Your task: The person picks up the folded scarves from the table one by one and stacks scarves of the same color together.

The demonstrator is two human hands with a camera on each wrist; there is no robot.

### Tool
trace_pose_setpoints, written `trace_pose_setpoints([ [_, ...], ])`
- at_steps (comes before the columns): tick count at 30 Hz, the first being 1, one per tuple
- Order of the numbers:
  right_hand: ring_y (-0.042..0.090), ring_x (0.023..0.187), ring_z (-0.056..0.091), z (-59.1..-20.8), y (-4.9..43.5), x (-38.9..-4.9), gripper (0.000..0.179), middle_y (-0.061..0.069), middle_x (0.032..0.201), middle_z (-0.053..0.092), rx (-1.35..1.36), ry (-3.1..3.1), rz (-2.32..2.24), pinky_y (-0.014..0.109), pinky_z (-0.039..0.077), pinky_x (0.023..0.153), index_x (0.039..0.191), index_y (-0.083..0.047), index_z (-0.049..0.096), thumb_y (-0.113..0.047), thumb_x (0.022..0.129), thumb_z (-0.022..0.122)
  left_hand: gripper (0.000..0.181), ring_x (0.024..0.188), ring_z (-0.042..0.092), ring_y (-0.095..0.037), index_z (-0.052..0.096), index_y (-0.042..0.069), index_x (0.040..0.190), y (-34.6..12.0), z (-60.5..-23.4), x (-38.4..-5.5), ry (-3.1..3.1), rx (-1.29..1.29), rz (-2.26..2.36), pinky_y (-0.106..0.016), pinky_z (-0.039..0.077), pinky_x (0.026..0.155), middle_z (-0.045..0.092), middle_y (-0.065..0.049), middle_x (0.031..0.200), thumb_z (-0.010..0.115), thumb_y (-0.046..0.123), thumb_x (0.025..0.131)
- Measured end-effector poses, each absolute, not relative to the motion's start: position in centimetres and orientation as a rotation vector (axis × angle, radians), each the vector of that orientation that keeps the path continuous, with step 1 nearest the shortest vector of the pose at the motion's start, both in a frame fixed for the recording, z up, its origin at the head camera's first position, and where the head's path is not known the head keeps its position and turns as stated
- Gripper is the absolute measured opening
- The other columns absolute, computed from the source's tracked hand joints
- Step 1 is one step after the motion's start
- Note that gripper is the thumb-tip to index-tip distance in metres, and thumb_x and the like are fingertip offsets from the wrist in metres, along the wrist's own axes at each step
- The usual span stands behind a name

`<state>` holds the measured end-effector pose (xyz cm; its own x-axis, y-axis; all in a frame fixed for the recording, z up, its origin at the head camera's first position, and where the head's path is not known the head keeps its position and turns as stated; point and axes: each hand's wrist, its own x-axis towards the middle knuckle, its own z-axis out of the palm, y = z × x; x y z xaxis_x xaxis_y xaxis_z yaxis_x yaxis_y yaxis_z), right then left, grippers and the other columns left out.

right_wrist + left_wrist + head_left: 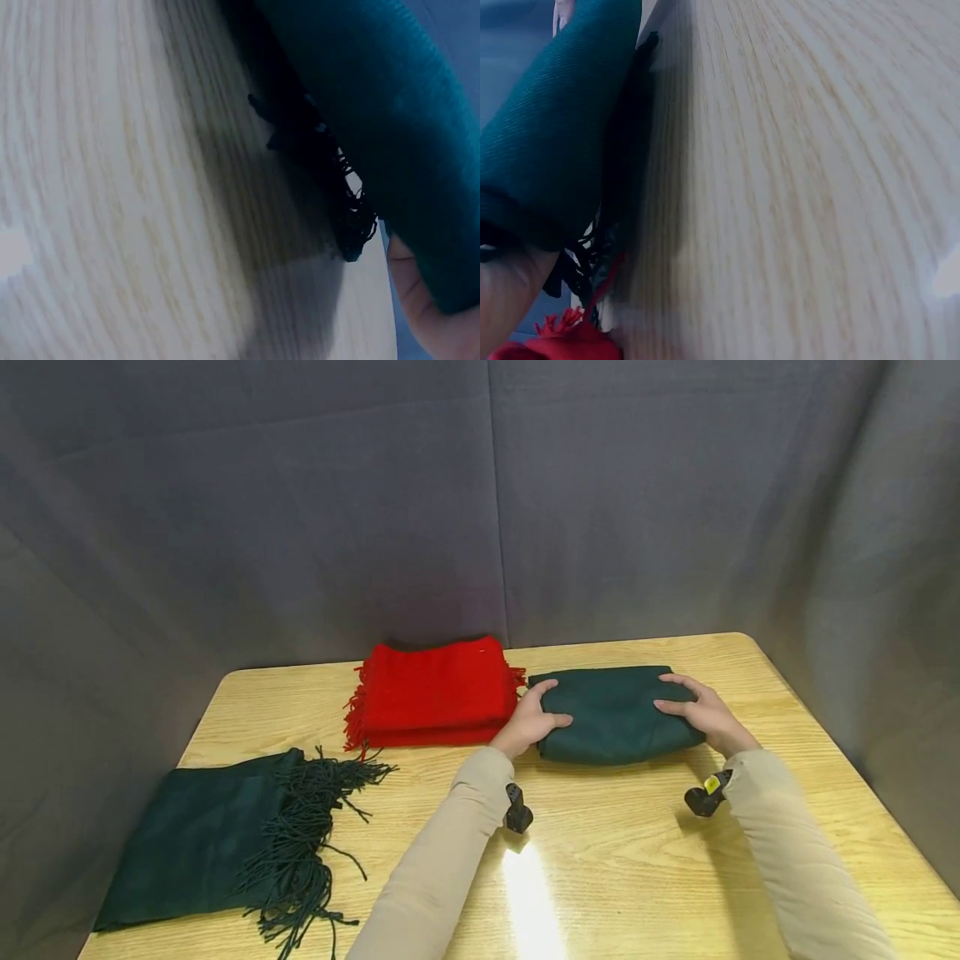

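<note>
A folded dark green scarf (615,714) is at the back right of the table, held at both ends. My left hand (528,724) grips its left end, thumb on top, and my right hand (708,717) grips the right end in the same way. In the left wrist view the thick green fold (555,120) overhangs the wood. Dark fringe (352,217) hangs low under the fold in the right wrist view, with part of the right hand (424,307) curled beneath the end. Fingers under the cloth are partly hidden.
Left of the held scarf lies a folded red scarf (438,693) with fringed ends, close by the left hand. A second dark green scarf (198,843), its long fringe spread rightward, lies at the table's front left. A grey curtain (480,510) stands behind the wooden table (615,877).
</note>
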<state>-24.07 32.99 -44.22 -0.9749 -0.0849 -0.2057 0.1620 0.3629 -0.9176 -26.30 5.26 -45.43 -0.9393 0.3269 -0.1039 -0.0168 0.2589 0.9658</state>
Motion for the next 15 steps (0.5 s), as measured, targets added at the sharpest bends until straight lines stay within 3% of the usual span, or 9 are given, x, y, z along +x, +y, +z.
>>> trace_pose_setpoints([
  [4, 0.02, 0.109, 0.044, -43.6, 32.9, -23.9, 0.068, 0.021, 0.143, 0.022, 0.07, 2.391, -1.665, 0.022, 0.042, 0.082, 0.143, -0.008, 0.024, -0.026, 0.088, 0.06, 0.065, 0.128, 0.032, -0.026, 0.036, 0.007, 0.138, 5.1, -45.0, -26.2, 2.262, 0.322, 1.73, -0.04, 0.031, 0.101, 0.033, -0.011, 0.142, 0.066, 0.004, 0.08],
  [7, 0.012, 0.101, 0.046, -43.3, 32.9, -23.8, 0.068, 0.021, 0.142, 0.024, 0.066, 2.394, -1.665, 0.019, 0.044, 0.077, 0.143, -0.009, 0.025, -0.027, 0.088, 0.06, 0.065, 0.128, 0.032, -0.025, 0.036, 0.008, 0.138, 4.9, -44.8, -26.0, 2.269, 0.344, 1.728, -0.039, 0.032, 0.101, 0.033, -0.01, 0.142, 0.066, 0.004, 0.081],
  [15, 0.016, 0.106, 0.043, -42.4, 32.9, -23.0, 0.068, 0.02, 0.142, 0.024, 0.075, 2.393, -1.686, 0.02, 0.042, 0.08, 0.141, -0.01, 0.029, -0.033, 0.086, 0.062, 0.065, 0.127, 0.034, -0.025, 0.036, 0.008, 0.138, 4.7, -44.0, -25.4, 2.264, 0.378, 1.734, -0.04, 0.031, 0.102, 0.034, -0.01, 0.141, 0.066, 0.006, 0.081],
])
